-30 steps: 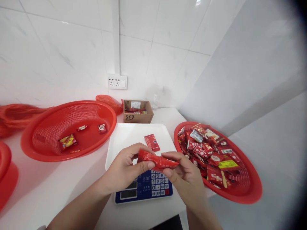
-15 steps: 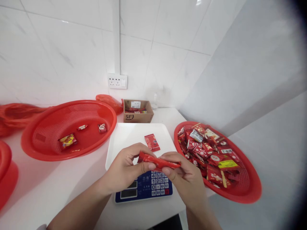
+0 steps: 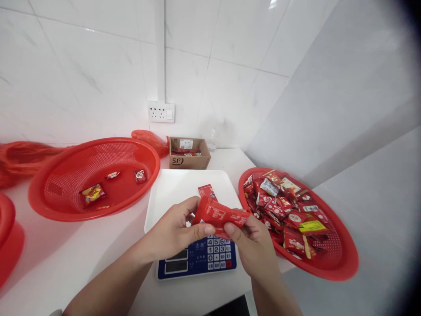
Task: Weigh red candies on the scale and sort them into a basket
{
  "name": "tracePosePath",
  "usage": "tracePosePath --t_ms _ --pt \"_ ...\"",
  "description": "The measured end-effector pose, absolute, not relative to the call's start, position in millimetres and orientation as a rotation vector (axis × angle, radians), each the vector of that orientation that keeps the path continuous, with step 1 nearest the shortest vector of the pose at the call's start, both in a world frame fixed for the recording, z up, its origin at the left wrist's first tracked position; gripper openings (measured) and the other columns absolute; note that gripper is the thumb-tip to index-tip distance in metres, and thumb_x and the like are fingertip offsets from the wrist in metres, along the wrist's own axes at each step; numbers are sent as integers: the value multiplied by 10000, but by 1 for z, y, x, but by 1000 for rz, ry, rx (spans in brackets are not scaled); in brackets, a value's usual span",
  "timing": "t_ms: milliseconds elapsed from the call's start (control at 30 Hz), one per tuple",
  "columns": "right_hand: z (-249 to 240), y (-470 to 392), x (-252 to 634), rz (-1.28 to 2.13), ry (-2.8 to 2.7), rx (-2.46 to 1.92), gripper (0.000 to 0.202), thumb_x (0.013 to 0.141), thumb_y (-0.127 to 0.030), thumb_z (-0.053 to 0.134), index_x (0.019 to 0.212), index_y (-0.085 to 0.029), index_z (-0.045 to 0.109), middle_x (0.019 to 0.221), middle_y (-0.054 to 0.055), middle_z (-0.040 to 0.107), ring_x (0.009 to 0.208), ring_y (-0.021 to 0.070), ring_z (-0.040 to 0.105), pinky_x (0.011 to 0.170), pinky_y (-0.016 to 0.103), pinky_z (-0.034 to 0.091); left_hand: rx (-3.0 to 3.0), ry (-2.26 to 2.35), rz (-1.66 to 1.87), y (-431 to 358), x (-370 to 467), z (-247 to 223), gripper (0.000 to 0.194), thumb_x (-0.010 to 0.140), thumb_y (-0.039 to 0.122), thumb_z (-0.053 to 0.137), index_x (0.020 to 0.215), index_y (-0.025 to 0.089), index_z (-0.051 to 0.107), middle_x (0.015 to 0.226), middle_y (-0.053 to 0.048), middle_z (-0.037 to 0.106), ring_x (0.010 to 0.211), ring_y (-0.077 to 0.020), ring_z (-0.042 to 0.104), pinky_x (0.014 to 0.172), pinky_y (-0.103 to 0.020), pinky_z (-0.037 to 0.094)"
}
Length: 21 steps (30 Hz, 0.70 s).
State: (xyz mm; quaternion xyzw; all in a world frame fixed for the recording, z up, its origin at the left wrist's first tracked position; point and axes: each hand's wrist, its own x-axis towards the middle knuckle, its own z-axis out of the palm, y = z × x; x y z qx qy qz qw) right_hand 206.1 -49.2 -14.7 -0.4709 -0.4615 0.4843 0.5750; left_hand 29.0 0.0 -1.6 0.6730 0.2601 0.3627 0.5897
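A red snack packet (image 3: 219, 214) with pale print is pinched between both of my hands, above the scale. My left hand (image 3: 179, 228) grips its left end, thumb in front. At its right end, my right hand (image 3: 253, 241) holds on with the thumb pressed to the near face. Behind it, another red packet (image 3: 206, 191) lies on the white pan (image 3: 174, 184) of the weighing scale, partly covered by the held one. Below my fingers shows the scale's blue keypad panel (image 3: 197, 263); some of its keys and display are hidden.
On the right, a red basket (image 3: 345, 263) is heaped with red snack packets. A red basket (image 3: 46, 206) at left holds several small packets. A cardboard box (image 3: 189, 163) with packets stands behind the scale, beside red plastic bags (image 3: 149, 138). Another red basket (image 3: 6, 219) enters at far left.
The held packet has tilted from nearly edge-on so its broad printed face shows, covering more of the packet on the pan. Both hands keep their hold; the right has shifted slightly.
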Motion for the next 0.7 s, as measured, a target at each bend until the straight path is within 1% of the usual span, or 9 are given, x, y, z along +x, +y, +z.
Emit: tracePosePath --t_ms 67,133,233,333,433,500,700 --pt "-16 -48 207 1146 -1061 -1098 282 732 -476 795 846 -223 752 812 37 782 744 223 723 701 345 599 1609 582 816 0 30 -1 304 898 414 612 1060 156 628 1006 -72 672 887 -216 590 810 -339 470" --pt "-17 -46 209 1144 -1094 -1074 292 749 -469 784 891 -215 758 868 55 790 795 244 734 746 379 605 1620 566 824 0 30 -1 284 916 402 590 1047 156 647 1021 -75 684 930 -230 605 840 -345 476" --pt "-21 -43 211 1171 -1195 -985 270 791 -432 762 974 -233 760 938 59 791 892 256 737 816 394 597 1607 585 852 0 30 -1 263 923 389 585 1011 154 662 1005 -69 699 930 -230 621 837 -337 483" --pt "-22 -42 213 1167 -1219 -929 266 810 -445 742 1004 -264 759 979 47 787 951 248 725 854 371 580 1603 593 883 0 29 -2 245 920 372 595 1001 152 667 975 -59 702 901 -220 624 813 -322 485" --pt "-21 -43 214 1142 -1227 -960 249 838 -450 711 990 -258 757 964 50 786 912 239 728 809 345 584 1585 577 907 0 28 -2 228 920 349 602 1020 155 671 973 -50 706 893 -209 623 805 -308 484" --pt "-20 -45 213 1120 -1233 -995 250 847 -446 700 984 -243 752 951 55 786 892 240 729 797 347 585 1566 571 907 -1 29 -2 230 923 342 600 1034 154 670 980 -52 709 897 -206 623 808 -306 485" --pt "-16 -50 207 1105 -1121 -1057 313 802 -506 723 944 -228 747 933 62 785 874 260 729 799 378 588 1546 581 877 -1 31 -3 275 908 385 614 1034 144 654 1003 -74 701 915 -220 626 826 -326 487"
